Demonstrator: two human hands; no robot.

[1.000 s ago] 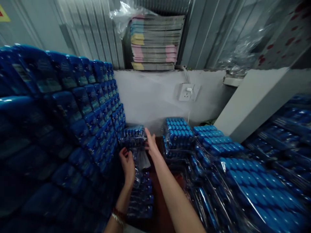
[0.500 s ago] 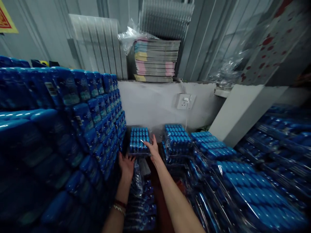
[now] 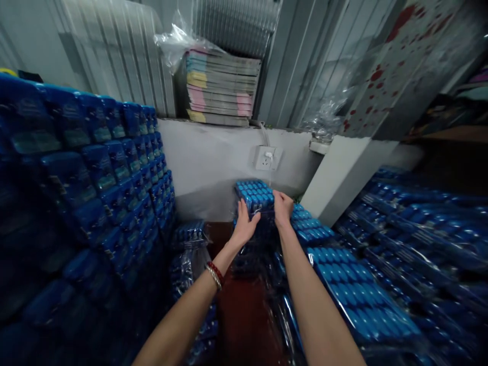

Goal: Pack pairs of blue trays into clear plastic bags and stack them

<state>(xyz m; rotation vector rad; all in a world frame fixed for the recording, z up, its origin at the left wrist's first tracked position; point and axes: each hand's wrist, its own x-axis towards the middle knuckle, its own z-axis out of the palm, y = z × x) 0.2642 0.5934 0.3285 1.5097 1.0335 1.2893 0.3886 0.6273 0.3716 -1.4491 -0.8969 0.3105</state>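
Both of my hands grip one plastic-wrapped pack of small blue items (image 3: 256,194), held over a stack of like packs near the back wall. My left hand (image 3: 244,225) clasps its left side, with a red and metal bracelet on that wrist. On its right side, my right hand (image 3: 282,207) has the fingers closed around the edge. A lower pile of wrapped packs (image 3: 188,239) stands to the left of my left arm.
A tall wall of blue packs (image 3: 95,168) rises on the left. More wrapped packs (image 3: 354,284) slope away on the right. Behind are a white ledge wall with a socket (image 3: 266,157), a stack of coloured paper (image 3: 221,89) and a white post (image 3: 343,175). Reddish floor (image 3: 244,315) shows between the piles.
My hands have carried a pack from the left pile over to the stack in the middle, further right and back. The camera has turned right with them.
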